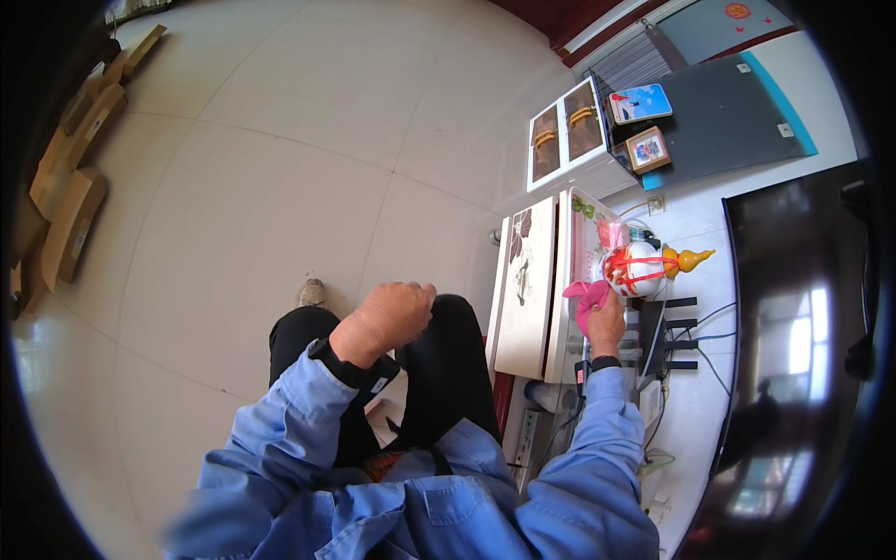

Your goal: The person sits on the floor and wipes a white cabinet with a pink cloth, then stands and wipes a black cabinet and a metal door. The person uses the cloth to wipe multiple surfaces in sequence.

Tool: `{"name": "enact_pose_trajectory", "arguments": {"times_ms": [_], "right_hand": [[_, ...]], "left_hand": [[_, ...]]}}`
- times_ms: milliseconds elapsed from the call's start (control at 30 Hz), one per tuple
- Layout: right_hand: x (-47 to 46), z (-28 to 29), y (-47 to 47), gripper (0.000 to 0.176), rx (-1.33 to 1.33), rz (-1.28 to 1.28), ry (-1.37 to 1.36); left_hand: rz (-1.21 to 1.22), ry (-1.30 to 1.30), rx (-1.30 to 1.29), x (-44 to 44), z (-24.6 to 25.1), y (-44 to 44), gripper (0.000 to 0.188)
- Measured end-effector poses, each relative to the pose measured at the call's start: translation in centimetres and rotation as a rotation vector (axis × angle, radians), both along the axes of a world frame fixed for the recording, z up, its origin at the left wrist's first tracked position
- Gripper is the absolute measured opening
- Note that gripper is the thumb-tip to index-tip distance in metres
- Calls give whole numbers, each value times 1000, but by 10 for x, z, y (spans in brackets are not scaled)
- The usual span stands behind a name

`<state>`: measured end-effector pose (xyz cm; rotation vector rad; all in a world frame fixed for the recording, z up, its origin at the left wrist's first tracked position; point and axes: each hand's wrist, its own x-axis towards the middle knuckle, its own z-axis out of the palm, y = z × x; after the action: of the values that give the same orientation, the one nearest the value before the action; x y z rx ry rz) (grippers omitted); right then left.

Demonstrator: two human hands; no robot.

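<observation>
My right hand (606, 323) grips a bunched pink cloth (590, 301) at the lower side of a white and red rounded ornament (638, 269). The ornament has red ribbons and an orange gourd-shaped top (689, 260). It is at the edge of a white cabinet (581, 231) whose top bears a rose print. Over my left knee, well away from the cabinet, my left hand (385, 315) is curled into a loose fist, with nothing visible in it. The inside of that fist is hidden.
Beside the ornament are a black router (654, 339) with several antennas and cables, and a large dark television screen (791, 336). A white storage cabinet (577, 133) holds a tablet (640, 103) and a small framed box (648, 150). Cardboard pieces (77, 203) lie at far left.
</observation>
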<state>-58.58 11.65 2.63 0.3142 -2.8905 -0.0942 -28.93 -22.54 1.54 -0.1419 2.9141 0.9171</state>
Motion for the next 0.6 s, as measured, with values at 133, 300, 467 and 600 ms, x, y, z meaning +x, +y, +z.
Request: {"name": "enact_pose_trajectory", "arguments": {"times_ms": [133,300,467,600], "right_hand": [[-1,-1,8,51,18,-12,-4],[4,-7,-4,56,10,-27,41],[9,-12,-28,52,143,160,87],[-2,-14,-58,50,241,254,43]], "left_hand": [[58,-7,-15,11,-6,-23,24],[276,-39,-167,60,-13,-56,21],[343,-74,-163,87,-12,-55,20],[319,-137,-162,80,-8,-47,20]]}}
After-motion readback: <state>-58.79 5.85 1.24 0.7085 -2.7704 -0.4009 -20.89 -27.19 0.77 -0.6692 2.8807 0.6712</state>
